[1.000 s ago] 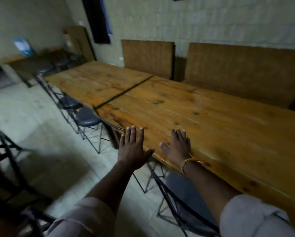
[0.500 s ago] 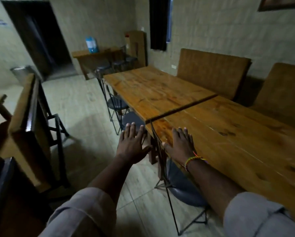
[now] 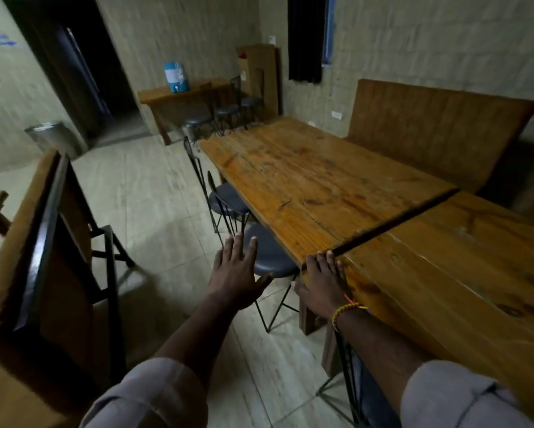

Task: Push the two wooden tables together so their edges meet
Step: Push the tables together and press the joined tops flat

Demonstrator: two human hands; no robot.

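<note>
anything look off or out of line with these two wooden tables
A dark gap runs between the far wooden table and the near wooden table, so their edges do not meet. Nothing looks spilled or broken.

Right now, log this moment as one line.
right hand flat on near table corner | left hand open, off table | gap remains

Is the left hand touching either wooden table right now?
No, the left hand hangs open in the air over the stool, clear of both tables, while the right hand rests on the near table.

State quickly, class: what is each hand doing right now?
Left hand: open, fingers spread, holding nothing.
Right hand: open, flat on the near table corner.
</note>
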